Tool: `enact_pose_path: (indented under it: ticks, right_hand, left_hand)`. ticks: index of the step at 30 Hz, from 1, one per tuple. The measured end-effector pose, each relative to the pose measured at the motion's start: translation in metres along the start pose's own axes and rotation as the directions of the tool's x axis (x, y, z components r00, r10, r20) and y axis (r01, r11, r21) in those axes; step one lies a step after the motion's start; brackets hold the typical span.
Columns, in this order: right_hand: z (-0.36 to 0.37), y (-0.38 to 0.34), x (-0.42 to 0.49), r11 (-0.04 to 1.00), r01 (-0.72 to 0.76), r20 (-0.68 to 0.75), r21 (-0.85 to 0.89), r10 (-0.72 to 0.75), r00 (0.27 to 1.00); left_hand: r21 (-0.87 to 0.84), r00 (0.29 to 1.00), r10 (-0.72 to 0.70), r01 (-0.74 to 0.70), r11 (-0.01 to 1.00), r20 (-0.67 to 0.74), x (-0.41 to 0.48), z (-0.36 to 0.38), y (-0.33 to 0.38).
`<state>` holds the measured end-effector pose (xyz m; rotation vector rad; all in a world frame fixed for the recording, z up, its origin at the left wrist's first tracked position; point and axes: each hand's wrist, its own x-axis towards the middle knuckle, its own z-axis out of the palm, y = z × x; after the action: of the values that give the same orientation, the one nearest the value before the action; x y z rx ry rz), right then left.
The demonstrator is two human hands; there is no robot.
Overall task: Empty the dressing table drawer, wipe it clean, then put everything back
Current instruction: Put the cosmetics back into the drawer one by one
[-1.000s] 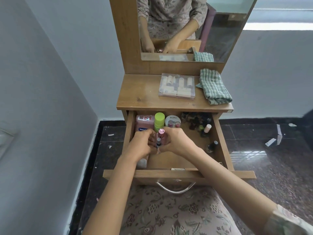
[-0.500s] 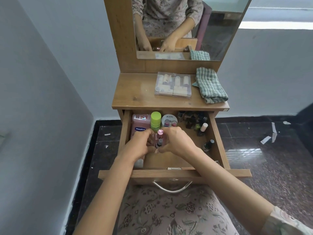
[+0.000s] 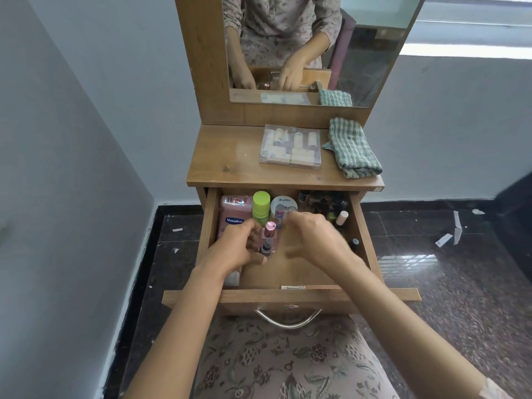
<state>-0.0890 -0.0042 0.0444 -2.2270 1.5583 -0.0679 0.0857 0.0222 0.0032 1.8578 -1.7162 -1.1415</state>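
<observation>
The pulled-out wooden drawer [image 3: 363, 234] of the dressing table is the thing being emptied, and it is mostly full, so this looks like an early stage of the clearing. Near its left-centre the left hand [image 3: 230, 249] has its fingers curled tight round a small bunch of pink-capped lipstick tubes [image 3: 268, 237], apparently gathering several loose pieces so that they come out in one lift. The right hand [image 3: 319, 240] hovers just beside them, blurred, fingers spread and bent with nothing seen in them, probably free to take the next item. Behind stand a pink Vaseline lotion bottle [image 3: 234, 211], a lime-green-capped bottle [image 3: 261, 206] and a white round jar [image 3: 283, 202]. Dark little nail-polish bottles [image 3: 322, 203] crowd the back right corner. On the wooden tabletop [image 3: 227, 159] above lies a clear plastic case of small tubes [image 3: 290, 146], likely parked there to keep it out of the way. A folded green checked cloth [image 3: 352, 148] waits beside it for the wiping.
</observation>
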Motion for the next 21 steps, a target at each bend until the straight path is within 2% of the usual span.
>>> enact_pose_path:
  ticks: [2,4,7,21]
  right_hand:
    - [-0.016,0.019,-0.012,0.978,-0.018,-0.064,-0.206,0.005,0.998]
    - [-0.029,0.041,-0.024,0.927,-0.039,-0.068,-0.373,0.015,0.998]
    - [-0.037,0.065,-0.034,0.869,-0.055,-0.015,-0.491,0.055,0.998]
    - [-0.027,0.084,-0.023,0.939,-0.099,-0.217,-0.329,0.027,0.976]
  left_hand:
    - [0.000,1.000,0.020,-0.020,1.000,-0.007,0.000,-0.001,0.000]
    - [0.033,0.999,0.040,-0.040,0.999,-0.001,-0.001,-0.001,0.000]
    - [0.089,0.998,0.060,-0.059,0.994,-0.001,0.000,0.000,0.000]
    - [0.120,0.992,0.125,-0.122,0.985,-0.015,0.001,0.002,-0.002]
